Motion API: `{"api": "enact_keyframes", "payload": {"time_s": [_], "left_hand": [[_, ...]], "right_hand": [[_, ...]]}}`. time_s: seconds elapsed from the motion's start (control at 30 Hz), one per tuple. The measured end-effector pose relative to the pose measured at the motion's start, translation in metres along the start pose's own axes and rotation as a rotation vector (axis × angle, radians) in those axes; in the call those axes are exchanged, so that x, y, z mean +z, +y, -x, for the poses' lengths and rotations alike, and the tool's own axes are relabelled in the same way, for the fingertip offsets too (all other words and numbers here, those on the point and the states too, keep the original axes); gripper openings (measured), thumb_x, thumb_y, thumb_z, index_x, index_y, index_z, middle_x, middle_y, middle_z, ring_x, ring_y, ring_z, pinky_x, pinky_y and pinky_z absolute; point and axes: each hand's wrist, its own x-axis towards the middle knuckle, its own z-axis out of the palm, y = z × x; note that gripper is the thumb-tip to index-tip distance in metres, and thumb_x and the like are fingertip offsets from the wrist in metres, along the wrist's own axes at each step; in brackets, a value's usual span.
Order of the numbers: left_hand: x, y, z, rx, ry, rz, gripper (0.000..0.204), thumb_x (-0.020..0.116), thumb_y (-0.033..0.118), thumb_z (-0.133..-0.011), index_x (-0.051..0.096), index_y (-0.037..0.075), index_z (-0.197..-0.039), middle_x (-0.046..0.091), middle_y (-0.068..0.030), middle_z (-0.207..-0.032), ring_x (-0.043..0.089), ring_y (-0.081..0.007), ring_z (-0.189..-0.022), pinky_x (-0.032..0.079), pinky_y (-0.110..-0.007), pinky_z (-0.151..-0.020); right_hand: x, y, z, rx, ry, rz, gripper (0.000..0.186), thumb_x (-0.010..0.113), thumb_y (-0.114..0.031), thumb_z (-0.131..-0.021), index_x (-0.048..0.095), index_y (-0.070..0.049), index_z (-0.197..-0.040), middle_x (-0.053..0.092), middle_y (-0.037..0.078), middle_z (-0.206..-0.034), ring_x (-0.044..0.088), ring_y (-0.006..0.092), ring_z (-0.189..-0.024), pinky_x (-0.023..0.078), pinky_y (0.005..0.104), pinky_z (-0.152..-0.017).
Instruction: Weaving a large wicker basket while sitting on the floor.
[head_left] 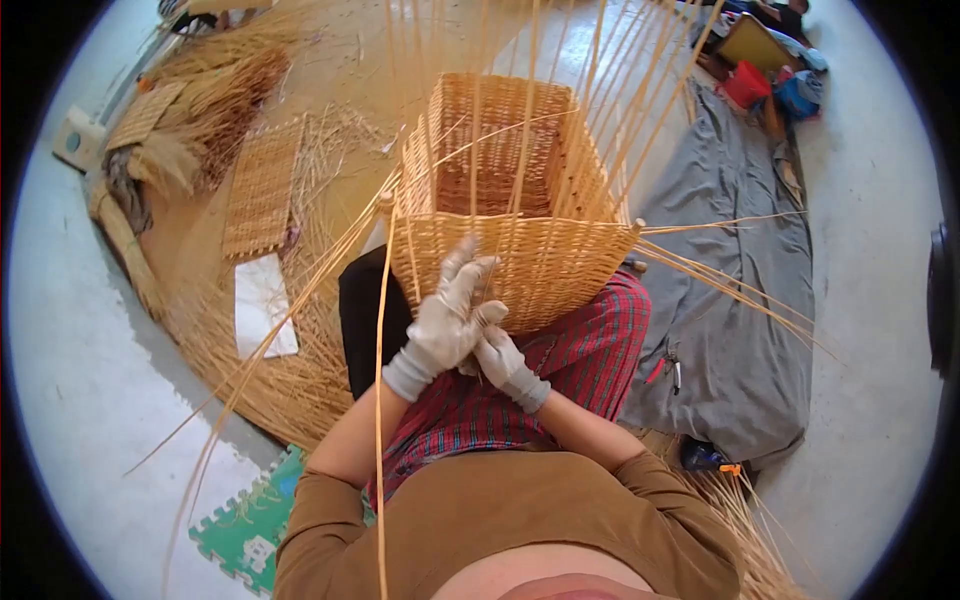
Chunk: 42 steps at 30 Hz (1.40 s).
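A rectangular woven wicker basket (545, 250) rests against my lap, its open top tilted away from me. Long uncut stakes rise from its rim, and loose weaver strands stick out at both front corners. My left hand (445, 325), in a pale work glove, is close to the basket's front wall with its fingers stretched upward and slightly blurred. Just below and to its right, my right hand (508, 368), gloved too, meets the left hand's heel. Its fingers are partly hidden behind the left hand, so whether they hold anything does not show. One long strand (380, 420) hangs down past my left forearm.
Heaps of loose wicker (240, 360) and a woven panel (265, 185) lie on the floor at left, by a white sheet (262, 305). At right spreads a grey cloth (735, 300) with a small red-and-black tool (675, 375). A red container (746, 85) stands beyond.
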Motion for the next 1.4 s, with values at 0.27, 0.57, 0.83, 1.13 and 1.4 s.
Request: {"api": "enact_keyframes", "payload": {"time_s": [0.27, 0.57, 0.83, 1.13, 1.4], "left_hand": [[-0.049, -0.014, 0.056, -0.195, 0.487, 0.317, 0.023, 0.051, 0.015, -0.105, 0.066, 0.004, -0.12, 0.067, -0.0034, -0.092, 0.056, -0.0078, -0.072, 0.044, -0.021, -0.064], [-0.166, -0.049, 0.148, -0.475, 1.043, -0.093, 0.022, 0.048, 0.021, -0.109, 0.064, 0.009, -0.119, 0.067, -0.0017, -0.083, 0.049, -0.0047, -0.053, 0.039, -0.022, -0.046], [-0.105, -0.228, 0.411, -1.099, 1.517, 0.118, 0.017, 0.048, 0.007, -0.104, 0.063, 0.007, -0.113, 0.065, -0.0047, -0.088, 0.058, -0.0157, -0.067, 0.05, -0.034, -0.056], [-0.012, -0.267, 0.456, -1.344, 2.228, 0.77, 0.027, 0.053, 0.019, -0.102, 0.063, 0.003, -0.122, 0.065, -0.0101, -0.101, 0.055, -0.026, -0.083, 0.046, -0.041, -0.078], [0.035, -0.31, 0.466, -1.59, 1.314, 0.347, 0.026, 0.051, 0.013, -0.101, 0.072, -0.002, -0.107, 0.068, -0.0113, -0.087, 0.051, -0.0173, -0.066, 0.046, -0.037, -0.063]], "right_hand": [[-0.019, -0.1, -0.022, -1.069, 0.771, 1.564, 0.068, 0.067, -0.046, -0.09, 0.046, -0.029, -0.152, 0.035, 0.013, -0.161, 0.032, 0.0387, -0.148, 0.031, 0.0536, -0.117], [-0.036, -0.271, -0.114, -0.865, 1.172, 2.112, 0.057, 0.046, -0.05, -0.1, 0.046, -0.024, -0.151, 0.048, 0.017, -0.153, 0.04, 0.0363, -0.144, 0.033, 0.052, -0.116], [-0.106, -0.228, -0.123, -1.171, 1.048, 1.998, 0.058, 0.041, -0.054, -0.104, 0.037, -0.034, -0.157, 0.035, 0.014, -0.162, 0.033, 0.0347, -0.148, 0.026, 0.0508, -0.12], [-0.119, -0.243, -0.091, -1.261, 1.012, 1.95, 0.058, 0.035, -0.057, -0.105, 0.039, -0.031, -0.157, 0.039, 0.018, -0.159, 0.04, 0.0387, -0.143, 0.031, 0.0525, -0.116], [-0.108, -0.245, -0.09, -1.3, 0.926, 1.895, 0.055, 0.034, -0.052, -0.107, 0.044, -0.027, -0.154, 0.041, 0.017, -0.157, 0.039, 0.0369, -0.144, 0.031, 0.0521, -0.116]]}}
